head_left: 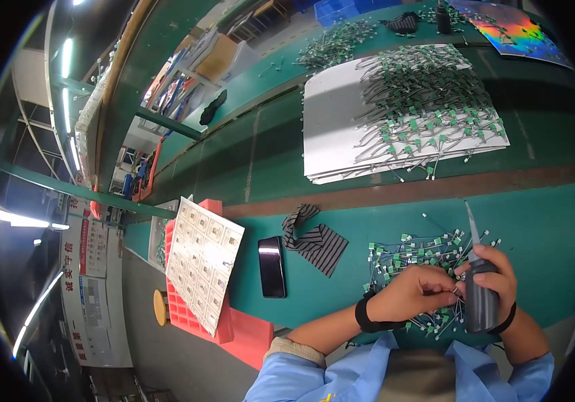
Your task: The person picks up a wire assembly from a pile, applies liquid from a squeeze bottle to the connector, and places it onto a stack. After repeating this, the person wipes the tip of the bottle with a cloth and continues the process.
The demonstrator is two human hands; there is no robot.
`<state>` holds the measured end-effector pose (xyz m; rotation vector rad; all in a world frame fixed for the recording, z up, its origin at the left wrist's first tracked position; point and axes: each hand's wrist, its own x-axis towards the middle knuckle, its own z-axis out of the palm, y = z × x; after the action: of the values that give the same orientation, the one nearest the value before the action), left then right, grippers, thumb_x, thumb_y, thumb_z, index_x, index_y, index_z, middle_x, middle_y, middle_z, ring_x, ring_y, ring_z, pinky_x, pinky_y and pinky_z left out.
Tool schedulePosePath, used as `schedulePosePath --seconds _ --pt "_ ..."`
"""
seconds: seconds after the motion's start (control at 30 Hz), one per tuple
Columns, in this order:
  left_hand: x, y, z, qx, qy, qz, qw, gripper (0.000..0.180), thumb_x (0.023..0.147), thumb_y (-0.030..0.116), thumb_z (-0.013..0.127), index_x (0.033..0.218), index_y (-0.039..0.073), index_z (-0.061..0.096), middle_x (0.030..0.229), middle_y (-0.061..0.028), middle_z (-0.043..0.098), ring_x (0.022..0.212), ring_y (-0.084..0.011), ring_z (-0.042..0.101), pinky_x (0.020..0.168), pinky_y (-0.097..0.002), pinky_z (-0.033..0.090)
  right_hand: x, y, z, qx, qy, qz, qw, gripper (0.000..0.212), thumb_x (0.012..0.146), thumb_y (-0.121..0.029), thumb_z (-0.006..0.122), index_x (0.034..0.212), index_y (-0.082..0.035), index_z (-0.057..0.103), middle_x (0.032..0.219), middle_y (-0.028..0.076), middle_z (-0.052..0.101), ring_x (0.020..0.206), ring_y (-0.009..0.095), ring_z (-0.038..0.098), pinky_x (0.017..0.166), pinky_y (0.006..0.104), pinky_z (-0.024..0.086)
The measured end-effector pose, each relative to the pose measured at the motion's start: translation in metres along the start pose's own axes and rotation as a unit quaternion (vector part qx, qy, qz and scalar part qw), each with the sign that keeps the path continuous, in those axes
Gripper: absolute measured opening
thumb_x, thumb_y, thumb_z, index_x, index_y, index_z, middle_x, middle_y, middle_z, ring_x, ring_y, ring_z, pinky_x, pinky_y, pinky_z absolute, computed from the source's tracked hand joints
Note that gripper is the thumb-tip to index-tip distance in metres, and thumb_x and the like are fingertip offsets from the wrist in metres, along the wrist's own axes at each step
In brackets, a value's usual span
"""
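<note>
My right hand point(501, 268) is wrapped round a dark grey squeeze bottle point(481, 307), held upright with its thin pale nozzle pointing away from me. Close beside it, the fingers of my left hand point(413, 295) are pinched together on something small, mostly hidden by the fingertips. Around and beneath both hands lies a loose pile of small green wired parts point(400, 253) with white ends and short grey leads, on the green bench mat point(361, 295). Each wrist has a black band.
Beyond a raised ledge, white sheets point(331, 114) carry rows of similar wired parts. Left of my hands lie a striped cloth point(321, 248), a black phone point(272, 266) and a tilted white panel of square cells point(203, 261) on red foam point(250, 335). Another heap point(337, 43) sits farther back.
</note>
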<state>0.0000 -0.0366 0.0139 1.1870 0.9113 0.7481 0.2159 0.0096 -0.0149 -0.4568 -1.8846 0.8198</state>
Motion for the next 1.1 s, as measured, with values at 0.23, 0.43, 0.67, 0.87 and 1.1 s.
schedulePosePath --seconds 0.23,0.43,0.67,0.87,1.1 --pt "-0.003 -0.012 0.008 -0.223 0.014 -0.08 0.971 0.013 0.097 0.005 0.067 0.109 -0.001 0.068 0.091 0.0 0.066 0.074 -0.0033 0.056 0.061 -0.0206 0.043 0.003 -0.005 -0.005 0.035 -0.016 0.009 0.999 0.054 0.076 0.011 0.079 0.118 -0.011 0.053 0.136 0.028 0.049 0.096 0.034 0.072 0.076 0.0391 0.063" --pt "-0.004 -0.026 0.006 -0.184 0.001 0.003 0.983 0.015 0.101 0.009 0.062 0.113 0.0 0.066 0.097 -0.0023 0.068 0.077 -0.0033 0.056 0.066 -0.02 0.045 -0.001 -0.002 0.005 0.033 0.045 0.004 0.998 0.054 0.076 0.008 0.081 0.116 -0.012 0.052 0.137 0.028 0.049 0.097 0.034 0.072 0.076 0.0397 0.063" --pt "-0.002 -0.025 0.002 -0.201 -0.028 0.009 0.979 0.017 0.102 0.013 0.06 0.113 0.001 0.066 0.095 -0.0016 0.068 0.079 -0.0063 0.058 0.069 -0.0238 0.046 0.0 0.001 0.001 0.079 -0.006 -0.026 0.997 0.052 0.076 0.006 0.081 0.116 -0.011 0.052 0.138 0.029 0.048 0.092 0.032 0.073 0.075 0.0388 0.062" --pt "-0.006 -0.014 0.009 -0.082 0.008 0.03 0.996 0.013 0.1 0.012 0.064 0.103 0.002 0.07 0.09 -0.0034 0.068 0.079 -0.0089 0.06 0.07 -0.0254 0.047 -0.001 -0.003 0.001 0.086 -0.005 0.009 0.996 0.052 0.077 0.006 0.081 0.117 -0.011 0.051 0.138 0.03 0.048 0.086 0.03 0.073 0.074 0.0376 0.062" --pt "-0.002 -0.028 0.004 -0.038 -0.006 0.074 0.996 0.01 0.098 0.009 0.066 0.097 0.001 0.072 0.087 -0.0036 0.069 0.078 -0.0092 0.061 0.068 -0.0245 0.047 -0.006 0.005 0.001 0.063 0.021 0.005 0.998 0.055 0.081 0.003 0.08 0.123 -0.011 0.048 0.142 0.032 0.044 0.089 0.029 0.072 0.071 0.0352 0.061"
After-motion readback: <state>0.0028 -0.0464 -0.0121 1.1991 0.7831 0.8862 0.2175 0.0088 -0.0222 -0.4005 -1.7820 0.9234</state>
